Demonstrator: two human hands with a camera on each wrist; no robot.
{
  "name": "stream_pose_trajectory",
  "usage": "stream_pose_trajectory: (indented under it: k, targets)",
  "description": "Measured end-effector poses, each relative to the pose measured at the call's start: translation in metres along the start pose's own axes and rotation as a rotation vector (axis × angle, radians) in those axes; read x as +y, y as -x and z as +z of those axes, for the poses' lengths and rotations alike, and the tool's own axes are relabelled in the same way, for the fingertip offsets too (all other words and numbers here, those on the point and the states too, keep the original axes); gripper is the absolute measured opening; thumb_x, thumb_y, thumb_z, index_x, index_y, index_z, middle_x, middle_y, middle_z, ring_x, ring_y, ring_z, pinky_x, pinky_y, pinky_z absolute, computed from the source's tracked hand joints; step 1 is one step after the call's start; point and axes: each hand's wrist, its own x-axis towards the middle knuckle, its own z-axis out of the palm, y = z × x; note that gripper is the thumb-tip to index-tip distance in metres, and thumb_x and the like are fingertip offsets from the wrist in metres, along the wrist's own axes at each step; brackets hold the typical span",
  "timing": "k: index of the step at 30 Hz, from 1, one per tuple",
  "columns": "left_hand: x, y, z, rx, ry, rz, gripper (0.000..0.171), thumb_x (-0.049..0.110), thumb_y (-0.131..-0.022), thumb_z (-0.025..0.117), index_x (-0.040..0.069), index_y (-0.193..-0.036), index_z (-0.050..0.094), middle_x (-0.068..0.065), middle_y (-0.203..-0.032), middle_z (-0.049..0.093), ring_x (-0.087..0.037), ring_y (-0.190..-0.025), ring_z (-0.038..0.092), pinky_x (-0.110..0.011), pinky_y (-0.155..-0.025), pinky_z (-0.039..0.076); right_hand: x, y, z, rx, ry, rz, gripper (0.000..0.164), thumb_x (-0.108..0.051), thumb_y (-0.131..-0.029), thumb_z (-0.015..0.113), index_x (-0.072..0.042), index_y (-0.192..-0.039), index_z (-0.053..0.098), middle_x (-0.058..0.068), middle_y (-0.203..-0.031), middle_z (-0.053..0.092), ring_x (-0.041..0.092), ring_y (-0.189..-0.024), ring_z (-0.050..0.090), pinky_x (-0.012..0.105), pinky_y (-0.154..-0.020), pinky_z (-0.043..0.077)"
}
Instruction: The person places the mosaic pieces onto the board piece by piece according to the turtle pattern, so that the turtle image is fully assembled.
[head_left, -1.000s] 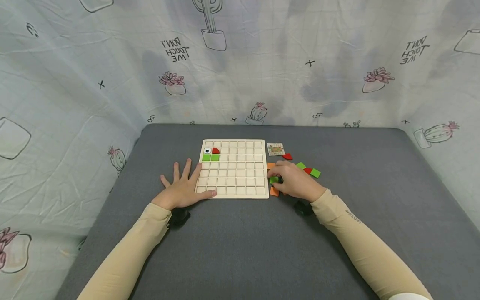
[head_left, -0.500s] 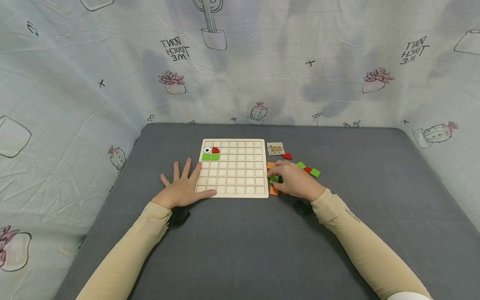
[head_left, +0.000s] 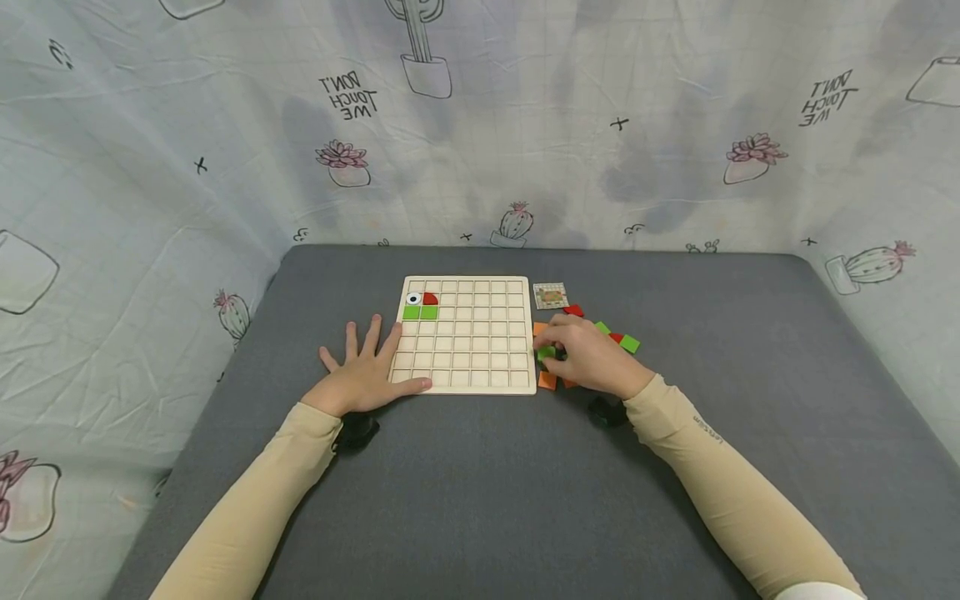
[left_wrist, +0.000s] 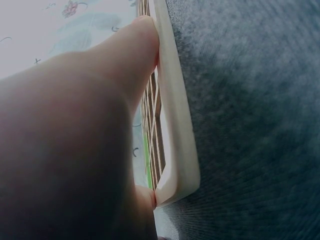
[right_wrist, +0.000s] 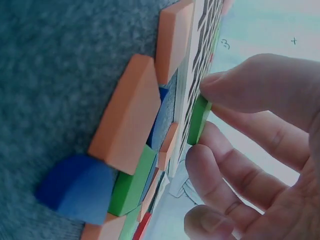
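Observation:
My left hand (head_left: 358,382) lies with fingers spread at the lower left of a pale wooden grid board (head_left: 480,342). Its thumb rests on the board's near edge, seen close in the left wrist view. Between thumb and fingers, my right hand (head_left: 588,354) pinches a green tile (right_wrist: 200,120) just off the board's right side. Set in the board at upper left are a white eye tile (head_left: 413,298), a red quarter-round tile (head_left: 430,298) and two green tiles (head_left: 420,312). My right hand partly hides the loose pieces beneath it.
Beside the board lie loose pieces: orange tiles (right_wrist: 129,117), a blue quarter-round piece (right_wrist: 75,190), a green tile (right_wrist: 132,182) and red pieces (head_left: 573,310). A small picture card (head_left: 551,295) sits at the board's upper right. Grey cloth (head_left: 465,492) covers the table; a printed curtain (head_left: 480,125) hangs behind.
My right hand has risen slightly with the green tile, now overlapping more of the red piece near the card. My left hand stays in place.

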Motion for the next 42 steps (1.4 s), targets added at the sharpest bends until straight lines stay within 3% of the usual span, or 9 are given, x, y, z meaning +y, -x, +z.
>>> stream_pose_trajectory:
  k: [7, 16, 24, 34, 42]
  targets:
    - [-0.002, 0.000, 0.000, -0.003, -0.004, -0.001, 0.121, 0.090, -0.085, 0.049, 0.019, -0.170, -0.001, -0.022, -0.173, -0.015, -0.058, -0.153, -0.021, -0.091, -0.103, -0.008, -0.004, -0.003, 0.001, 0.026, -0.018, -0.050, 0.017, -0.005, -0.090, 0.078, -0.009, -0.106, 0.080, 0.003, -0.093, 0.063, 0.010, -0.069, 0.050, 0.027, -0.064, 0.046]
    - [-0.003, 0.002, 0.000, 0.005, 0.002, -0.004, 0.121, 0.090, -0.085, 0.049, 0.019, -0.170, -0.001, -0.022, -0.174, -0.014, -0.058, -0.154, -0.020, -0.091, -0.103, -0.008, -0.023, -0.020, 0.001, 0.036, -0.048, -0.104, 0.018, -0.007, -0.091, 0.078, -0.010, -0.108, 0.082, 0.002, -0.104, 0.067, 0.024, -0.090, 0.062, 0.031, -0.073, 0.051]
    - [-0.001, 0.001, 0.000, 0.003, 0.000, -0.004, 0.120, 0.089, -0.085, 0.050, 0.019, -0.170, 0.000, -0.022, -0.174, -0.014, -0.058, -0.154, -0.020, -0.091, -0.103, -0.008, -0.034, -0.041, 0.008, 0.046, 0.023, -0.188, 0.015, -0.008, -0.092, 0.076, -0.011, -0.105, 0.083, 0.003, -0.101, 0.068, 0.022, -0.086, 0.063, 0.032, -0.074, 0.050]
    - [0.001, -0.001, 0.000, 0.001, -0.007, -0.013, 0.119, 0.089, -0.086, 0.049, 0.019, -0.170, 0.000, -0.022, -0.174, -0.013, -0.058, -0.154, -0.020, -0.091, -0.103, -0.008, -0.050, -0.073, 0.018, 0.020, -0.010, -0.195, 0.015, -0.006, -0.091, 0.078, -0.008, -0.105, 0.082, 0.004, -0.102, 0.068, 0.021, -0.090, 0.063, 0.033, -0.081, 0.054]
    - [0.001, -0.001, 0.000, -0.009, -0.010, -0.018, 0.119, 0.090, -0.086, 0.047, 0.021, -0.170, -0.002, -0.022, -0.174, -0.014, -0.057, -0.154, -0.021, -0.091, -0.103, -0.009, -0.069, -0.106, 0.030, -0.031, 0.011, -0.196, 0.017, -0.007, -0.095, 0.071, -0.008, -0.108, 0.081, 0.007, -0.105, 0.070, 0.022, -0.090, 0.065, 0.034, -0.083, 0.053]
